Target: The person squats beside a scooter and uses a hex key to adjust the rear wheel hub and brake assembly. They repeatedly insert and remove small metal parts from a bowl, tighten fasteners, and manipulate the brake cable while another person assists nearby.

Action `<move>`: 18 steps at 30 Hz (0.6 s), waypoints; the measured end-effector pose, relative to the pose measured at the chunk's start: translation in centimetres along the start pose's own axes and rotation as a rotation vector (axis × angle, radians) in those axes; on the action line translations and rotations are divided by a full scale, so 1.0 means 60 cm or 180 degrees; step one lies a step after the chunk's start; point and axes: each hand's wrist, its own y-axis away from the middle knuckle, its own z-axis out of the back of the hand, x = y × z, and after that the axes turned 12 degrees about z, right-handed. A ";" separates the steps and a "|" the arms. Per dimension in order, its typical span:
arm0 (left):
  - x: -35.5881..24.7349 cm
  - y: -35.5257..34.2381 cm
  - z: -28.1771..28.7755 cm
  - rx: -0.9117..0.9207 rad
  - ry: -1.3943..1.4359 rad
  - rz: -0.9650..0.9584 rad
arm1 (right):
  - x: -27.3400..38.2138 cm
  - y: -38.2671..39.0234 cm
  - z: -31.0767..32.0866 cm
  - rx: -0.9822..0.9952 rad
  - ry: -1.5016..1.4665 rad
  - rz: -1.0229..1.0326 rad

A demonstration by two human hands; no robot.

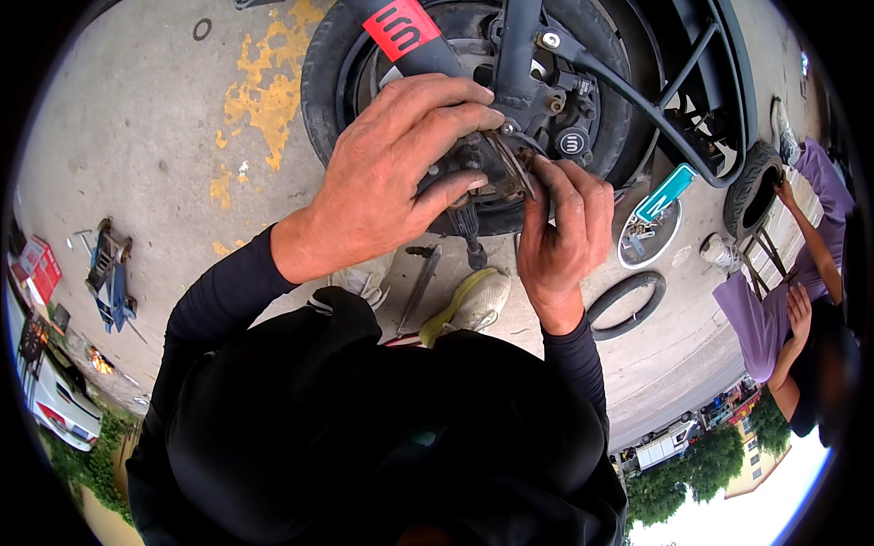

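Both hands work at the hub of a scooter-like vehicle's wheel [325,86] with a black tire. My left hand [378,168] comes from the left, its fingers curved over a dark, greasy metal part and its thumb on the lower side. From the right, the thumb and fingers of my right hand [564,218] close at the lower end of a thin metal strip [515,164]; the fingers hide what exactly they pinch. A black ribbed rubber piece [466,223] hangs below the hub. Right of it sits the brake caliper [574,100].
A metal bowl [637,259] holds small parts under a teal tag [667,193]. Near it lies a black rubber ring [628,307]. Between my shoes [478,305] is a flat metal bar [421,289]. A blue jack [112,273] stands left. At right, another person touches a tire [754,188].
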 end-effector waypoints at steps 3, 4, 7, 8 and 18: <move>0.000 0.000 0.000 0.0002 -0.0016 -0.0005 | -0.002 0.000 -0.004 -0.0030 0.0030 0.0069; 0.000 0.000 0.000 0.0001 -0.0017 -0.0009 | -0.001 0.000 -0.004 -0.0008 0.0034 0.0081; 0.001 0.001 -0.001 0.0005 -0.0023 -0.0001 | 0.003 -0.005 0.000 0.0130 0.0063 0.0048; 0.001 0.001 -0.001 0.0004 -0.0028 0.0004 | 0.008 -0.007 0.004 0.0225 0.0079 -0.0009; 0.000 0.001 -0.001 0.0002 -0.0042 0.0026 | 0.011 -0.036 0.024 0.0403 -0.0018 -0.0042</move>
